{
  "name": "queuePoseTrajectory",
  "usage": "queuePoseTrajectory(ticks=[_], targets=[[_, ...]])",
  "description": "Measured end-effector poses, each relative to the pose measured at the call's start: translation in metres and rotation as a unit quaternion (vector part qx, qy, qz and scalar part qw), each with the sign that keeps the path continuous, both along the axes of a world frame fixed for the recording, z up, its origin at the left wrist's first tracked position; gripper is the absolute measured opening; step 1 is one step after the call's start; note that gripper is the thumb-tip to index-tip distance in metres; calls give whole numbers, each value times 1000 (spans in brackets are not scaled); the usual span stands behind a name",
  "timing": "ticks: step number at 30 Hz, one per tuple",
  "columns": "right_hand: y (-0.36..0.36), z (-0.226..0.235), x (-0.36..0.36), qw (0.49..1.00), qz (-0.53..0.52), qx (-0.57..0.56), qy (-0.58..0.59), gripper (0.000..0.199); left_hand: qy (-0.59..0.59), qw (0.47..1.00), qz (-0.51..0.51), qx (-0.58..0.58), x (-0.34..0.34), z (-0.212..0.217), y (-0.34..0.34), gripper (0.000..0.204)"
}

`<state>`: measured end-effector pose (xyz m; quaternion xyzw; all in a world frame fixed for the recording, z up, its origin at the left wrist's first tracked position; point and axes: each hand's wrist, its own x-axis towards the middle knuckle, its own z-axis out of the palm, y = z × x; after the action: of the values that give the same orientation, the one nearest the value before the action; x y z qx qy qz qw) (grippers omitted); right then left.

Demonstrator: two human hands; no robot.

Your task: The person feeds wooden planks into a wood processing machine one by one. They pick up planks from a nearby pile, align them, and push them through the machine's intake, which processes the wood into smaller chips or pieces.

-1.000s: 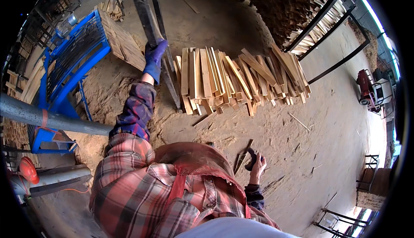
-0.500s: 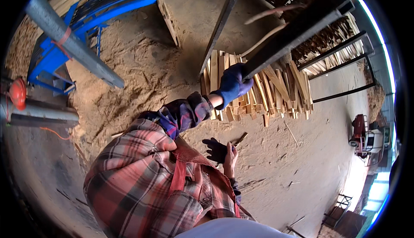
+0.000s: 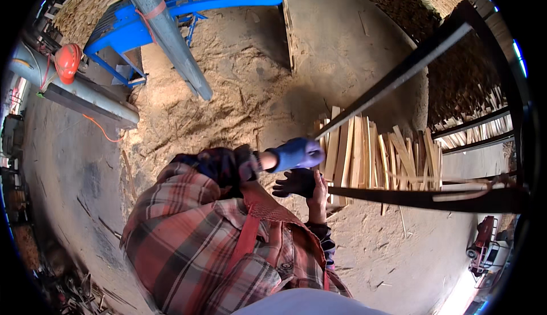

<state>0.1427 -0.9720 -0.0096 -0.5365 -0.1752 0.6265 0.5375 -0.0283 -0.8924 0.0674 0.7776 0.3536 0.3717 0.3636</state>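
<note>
My right hand [image 3: 319, 195] is bare and pinches a dark work glove [image 3: 295, 183] by its cuff side, the empty glove fingers pointing left. My left hand [image 3: 299, 154] wears a blue-purple glove and is just above the dark glove, near the lower end of a dark metal bar [image 3: 393, 84]. Its fingers are smeared, and whether it touches that bar I cannot make out. Beyond both hands lies a pile of sawn wood strips [image 3: 356, 152]. A second dark metal bar [image 3: 421, 198] runs rightward from beside my right hand.
Sawdust [image 3: 228, 104] covers the floor ahead. At the far left stand a blue metal rack [image 3: 228, 2], a grey steel post [image 3: 165, 33] and a red-orange hard hat [image 3: 68, 63] by a horizontal pipe. Stacked wood [image 3: 456, 81] fills the far right; a red vehicle [image 3: 484, 232] is lower right.
My left hand has come off the thick metal bar and moved down toward my right hand. My right hand has risen slightly with the dark glove. The view has shifted, so the wood pile sits lower right.
</note>
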Motion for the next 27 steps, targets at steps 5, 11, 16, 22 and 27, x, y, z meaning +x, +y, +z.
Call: queuePoseTrajectory(ticks=[5,11,16,22,27], targets=[[94,16,-86,984,140,96,-59,32,-72,867,-117,-478,-103,10,33,42],[203,44,-154,968,192,137,-90,29,-83,897,-168,-400,-177,26,144,38],[292,80,-182,954,206,140,-169,26,-128,898,-70,-415,-195,45,218,24],[419,65,-133,883,214,140,-393,21,-173,873,-6,-457,-172,-11,345,21],[553,98,-134,730,162,369,-552,32,-113,881,-65,-455,-127,-27,519,25]])
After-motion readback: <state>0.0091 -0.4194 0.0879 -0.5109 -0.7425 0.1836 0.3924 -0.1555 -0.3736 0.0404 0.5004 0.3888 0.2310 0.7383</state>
